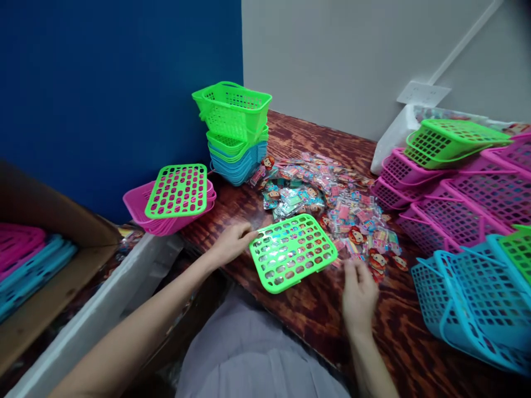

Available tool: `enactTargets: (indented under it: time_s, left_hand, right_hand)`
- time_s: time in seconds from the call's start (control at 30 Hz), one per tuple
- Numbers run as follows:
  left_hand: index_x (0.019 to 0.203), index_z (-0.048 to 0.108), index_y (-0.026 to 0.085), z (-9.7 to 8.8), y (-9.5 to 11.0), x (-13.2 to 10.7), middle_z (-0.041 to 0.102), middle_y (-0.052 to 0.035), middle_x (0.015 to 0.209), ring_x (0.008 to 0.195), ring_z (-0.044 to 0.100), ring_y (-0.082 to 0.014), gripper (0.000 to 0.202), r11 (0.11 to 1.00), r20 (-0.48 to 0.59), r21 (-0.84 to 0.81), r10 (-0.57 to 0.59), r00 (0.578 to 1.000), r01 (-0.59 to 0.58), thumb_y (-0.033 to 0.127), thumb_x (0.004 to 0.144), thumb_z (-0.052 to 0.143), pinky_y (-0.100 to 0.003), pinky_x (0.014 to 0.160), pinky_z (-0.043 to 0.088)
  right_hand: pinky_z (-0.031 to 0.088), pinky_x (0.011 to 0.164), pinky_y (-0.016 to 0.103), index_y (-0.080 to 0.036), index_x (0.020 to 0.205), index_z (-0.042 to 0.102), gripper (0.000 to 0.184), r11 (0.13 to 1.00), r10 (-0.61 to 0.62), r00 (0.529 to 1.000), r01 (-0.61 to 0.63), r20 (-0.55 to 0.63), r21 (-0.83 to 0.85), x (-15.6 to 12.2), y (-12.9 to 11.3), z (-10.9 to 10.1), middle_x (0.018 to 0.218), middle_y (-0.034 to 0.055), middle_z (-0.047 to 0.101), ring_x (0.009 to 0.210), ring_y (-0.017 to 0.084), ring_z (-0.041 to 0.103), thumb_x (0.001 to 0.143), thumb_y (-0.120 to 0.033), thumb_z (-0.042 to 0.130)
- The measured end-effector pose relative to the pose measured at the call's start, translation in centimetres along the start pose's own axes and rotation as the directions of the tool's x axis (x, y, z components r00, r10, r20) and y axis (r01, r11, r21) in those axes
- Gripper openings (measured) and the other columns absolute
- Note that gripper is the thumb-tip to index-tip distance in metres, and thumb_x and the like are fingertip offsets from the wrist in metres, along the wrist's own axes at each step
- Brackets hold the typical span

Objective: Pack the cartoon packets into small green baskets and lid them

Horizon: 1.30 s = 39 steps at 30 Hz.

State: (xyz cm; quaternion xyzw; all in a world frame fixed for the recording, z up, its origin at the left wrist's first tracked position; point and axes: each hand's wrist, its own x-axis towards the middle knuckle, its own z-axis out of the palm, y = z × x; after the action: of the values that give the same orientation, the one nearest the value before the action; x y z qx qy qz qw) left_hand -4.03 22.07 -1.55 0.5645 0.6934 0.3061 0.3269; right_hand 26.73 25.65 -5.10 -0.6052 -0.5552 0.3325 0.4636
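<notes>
A bright green perforated basket lid (293, 251) is tilted above the near part of the table. My left hand (233, 243) has its fingers closed on the lid's left corner. My right hand (360, 296) is just off the lid's right corner, fingers loosely bent and slightly blurred; nothing shows in it. Behind the lid spreads a pile of small clear packets (344, 207) with colourful contents and cartoon figures. Some of them show through the lid's holes. Another green lid (178, 190) rests on nested pink baskets (139, 202) left of my left hand.
Nested green (236, 113) and blue baskets (238, 166) stand against the wall. On the right are pink baskets (448, 207), blue baskets (468, 298) and a green basket (458, 138). A cardboard box (78, 276) at left holds pink and blue lids beside a white foam box edge (95, 315).
</notes>
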Motion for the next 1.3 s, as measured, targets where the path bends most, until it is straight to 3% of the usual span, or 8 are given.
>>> enactTargets:
  time_s: [0.13, 0.27, 0.37, 0.53, 0.73, 0.87, 0.93, 1.3]
  left_hand:
    - [0.065, 0.046, 0.02, 2.0, 0.5, -1.7, 0.05, 0.0036, 0.053, 0.048, 0.051, -0.0114, 0.05, 0.975, 0.2, -0.193, -0.076, 0.977, 0.115, 0.067, 0.082, 0.048, -0.022, 0.046, 0.035]
    - [0.07, 0.05, 0.019, 6.7, 2.1, -5.6, 0.063, -0.0015, 0.059, 0.045, 0.057, -0.0123, 0.057, 0.757, 0.515, -0.5, -0.129, 0.847, 0.419, 0.074, 0.072, 0.06, -0.023, 0.045, 0.043]
    - [0.07, 0.052, 0.017, 10.3, 3.3, -7.8, 0.064, -0.0017, 0.06, 0.045, 0.055, -0.0096, 0.057, 0.61, 0.487, -0.65, -0.123, 0.865, 0.453, 0.073, 0.071, 0.065, -0.021, 0.047, 0.044]
    - [0.067, 0.052, 0.017, 13.0, 4.1, -8.9, 0.061, -0.0005, 0.056, 0.047, 0.052, -0.0087, 0.059, 0.61, 0.347, -0.714, -0.116, 0.931, 0.342, 0.075, 0.071, 0.066, -0.021, 0.051, 0.042]
    - [0.068, 0.053, 0.018, 10.7, 2.8, -7.8, 0.054, 0.0021, 0.047, 0.039, 0.048, -0.0106, 0.063, 0.721, 0.538, -0.563, -0.052, 0.841, 0.405, 0.081, 0.071, 0.058, -0.023, 0.043, 0.038]
    - [0.069, 0.051, 0.019, 7.0, 1.6, -3.5, 0.053, 0.0044, 0.05, 0.044, 0.049, -0.0108, 0.056, 0.831, 0.156, -0.532, -0.094, 0.983, 0.164, 0.074, 0.08, 0.053, -0.022, 0.046, 0.037]
    - [0.072, 0.048, 0.021, 6.0, 1.2, -0.8, 0.051, 0.0065, 0.053, 0.047, 0.049, -0.0108, 0.051, 0.835, 0.038, -0.537, -0.118, 0.992, 0.12, 0.071, 0.081, 0.053, -0.021, 0.046, 0.035]
    - [0.067, 0.039, 0.022, 7.6, 0.4, 1.6, 0.035, 0.0098, 0.051, 0.043, 0.037, -0.008, 0.048, 0.749, 0.047, -0.65, -0.13, 0.99, 0.129, 0.065, 0.08, 0.057, -0.02, 0.046, 0.031]
  right_hand:
    - [0.049, 0.06, 0.031, -0.021, 0.082, 0.062, 0.042, 0.944, 0.213, 0.905, -0.288, 0.37, 0.162, -3.4, 0.8, -0.7, 0.076, 0.0042, 0.066, 0.066, 0.02, 0.06, 0.086, -0.063, 0.056]
    - [0.052, 0.07, 0.031, -0.024, 0.097, 0.064, 0.04, 0.976, 0.186, 0.936, -0.21, 0.3, 0.05, -2.5, 0.2, -1.4, 0.093, 0.0037, 0.071, 0.08, 0.022, 0.063, 0.081, -0.06, 0.065]
    - [0.051, 0.085, 0.036, -0.026, 0.122, 0.061, 0.05, 0.989, 0.15, 0.958, -0.144, 0.243, -0.042, -1.6, 0.6, -2.0, 0.121, 0.0069, 0.068, 0.102, 0.026, 0.064, 0.086, -0.06, 0.056]
    - [0.045, 0.1, 0.043, -0.024, 0.127, 0.063, 0.053, 0.993, 0.12, 0.962, -0.117, 0.247, -0.028, -0.5, 2.1, -2.0, 0.131, 0.0089, 0.065, 0.117, 0.03, 0.059, 0.088, -0.058, 0.053]
    - [0.054, 0.088, 0.04, -0.023, 0.117, 0.071, 0.053, 0.981, 0.12, 0.929, -0.164, 0.35, 0.1, 1.6, 2.2, -2.1, 0.117, 0.0073, 0.072, 0.105, 0.03, 0.066, 0.079, -0.059, 0.067]
    - [0.056, 0.084, 0.037, -0.023, 0.114, 0.073, 0.054, 0.978, 0.109, 0.903, -0.172, 0.416, 0.117, 2.3, 1.5, -2.2, 0.11, 0.0069, 0.075, 0.098, 0.028, 0.069, 0.074, -0.059, 0.073]
    - [0.057, 0.083, 0.038, -0.023, 0.112, 0.074, 0.054, 0.977, 0.103, 0.903, -0.17, 0.417, 0.128, 2.4, 1.0, -2.1, 0.108, 0.0075, 0.075, 0.099, 0.029, 0.068, 0.072, -0.06, 0.075]
    - [0.056, 0.081, 0.038, -0.023, 0.113, 0.074, 0.056, 0.943, 0.186, 0.874, -0.287, 0.448, 0.167, 2.8, 2.0, -2.0, 0.102, 0.0075, 0.076, 0.094, 0.027, 0.069, 0.071, -0.06, 0.075]
